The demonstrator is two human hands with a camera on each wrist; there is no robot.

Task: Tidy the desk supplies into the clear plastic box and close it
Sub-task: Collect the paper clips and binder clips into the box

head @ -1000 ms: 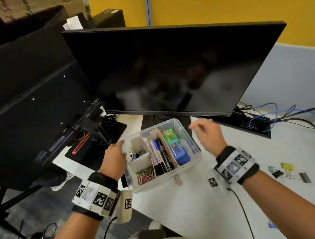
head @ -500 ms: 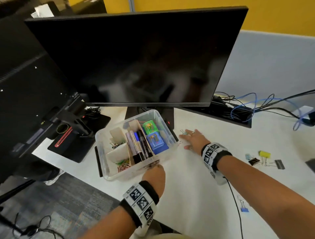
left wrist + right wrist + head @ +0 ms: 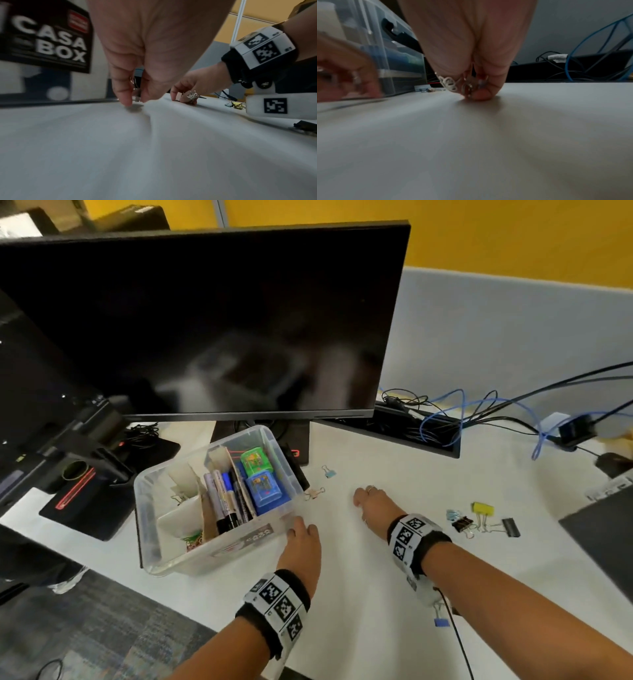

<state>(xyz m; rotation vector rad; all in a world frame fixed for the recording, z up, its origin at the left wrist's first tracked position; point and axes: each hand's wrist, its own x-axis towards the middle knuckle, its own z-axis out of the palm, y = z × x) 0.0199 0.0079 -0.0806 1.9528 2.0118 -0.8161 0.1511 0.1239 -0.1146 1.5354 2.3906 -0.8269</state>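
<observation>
On the white worktop (image 3: 359, 628), head view: clear plastic box (image 3: 150, 529) lidless under the monitor (image 3: 205, 320); binder clips (image 3: 479, 517) lie well right. Left wrist view: left hand (image 3: 145, 54) fingertips down beside box, grip state unclear. Right wrist view: right hand (image 3: 471, 47) pinching small metal clip (image 3: 469, 86).

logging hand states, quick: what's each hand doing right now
Left hand: fingers pinching something small on the desk; what, cannot tell.
Right hand: fingers curled on a small metal clip.
</observation>
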